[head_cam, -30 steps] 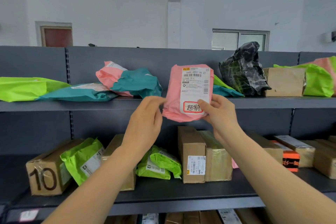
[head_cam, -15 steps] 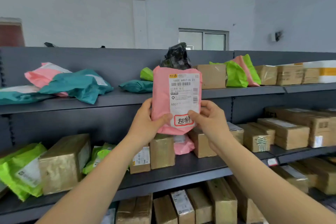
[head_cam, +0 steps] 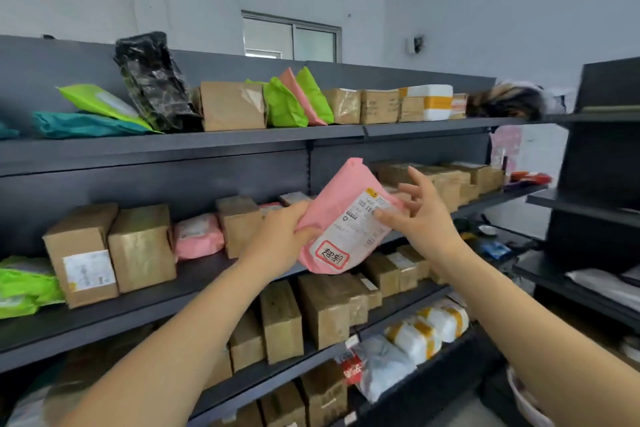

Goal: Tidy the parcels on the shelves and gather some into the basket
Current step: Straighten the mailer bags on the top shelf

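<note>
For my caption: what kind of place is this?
Likely a parcel depot: grey metal shelves hold taped cardboard boxes, and the left hand grips a pink mailer with a barcode label.

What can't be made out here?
Head view only:
- Pink parcel label: fine print blurred.
- Left hand: fingers hidden behind the parcel.
- White rim, lower right: cut off by the bottom edge; cannot tell if it is the basket.
- Dark furry thing on top shelf: too blurred to identify.

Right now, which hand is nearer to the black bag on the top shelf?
Left. The left hand grips the pink parcel below and right of the black bag; the right hand is farther right, beyond the parcel.
</note>
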Motion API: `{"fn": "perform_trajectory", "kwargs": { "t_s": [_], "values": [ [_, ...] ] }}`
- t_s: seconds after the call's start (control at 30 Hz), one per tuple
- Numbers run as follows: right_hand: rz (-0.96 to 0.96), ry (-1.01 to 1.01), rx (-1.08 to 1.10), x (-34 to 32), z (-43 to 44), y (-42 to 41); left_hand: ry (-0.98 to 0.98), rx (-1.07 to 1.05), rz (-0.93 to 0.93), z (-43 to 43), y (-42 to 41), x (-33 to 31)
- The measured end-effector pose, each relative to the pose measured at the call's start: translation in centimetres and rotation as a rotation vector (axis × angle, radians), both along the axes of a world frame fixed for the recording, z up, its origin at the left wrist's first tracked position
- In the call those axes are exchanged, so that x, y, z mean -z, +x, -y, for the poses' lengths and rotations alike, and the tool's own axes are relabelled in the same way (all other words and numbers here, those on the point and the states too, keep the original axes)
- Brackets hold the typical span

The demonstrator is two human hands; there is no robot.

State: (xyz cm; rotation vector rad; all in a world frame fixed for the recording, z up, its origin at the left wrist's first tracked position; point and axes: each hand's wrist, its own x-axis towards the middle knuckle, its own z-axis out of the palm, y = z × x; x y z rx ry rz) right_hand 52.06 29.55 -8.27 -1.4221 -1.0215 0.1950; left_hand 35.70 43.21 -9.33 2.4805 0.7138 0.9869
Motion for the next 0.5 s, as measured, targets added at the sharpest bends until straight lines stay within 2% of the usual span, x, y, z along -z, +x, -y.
{"fn": "perform_trajectory", "kwargs": {
  "t_s": [0.23,0.4,0.5],
  "values": [
    [0.153,-0.236,0.074,3.5,5.3,7.6,-0.011,0.282,-0.161,3.6,8.8,2.4],
    [0.11,-0.354,0.244,7.0,8.2,12.2,-0.079,0.458,-0.288,3.9,15.4,4.9],
    [0.089,-0.403,0.356,8.5,9.8,14.9,-0.044,0.533,-0.322,4.2,19.9,6.2]
  ]
}}
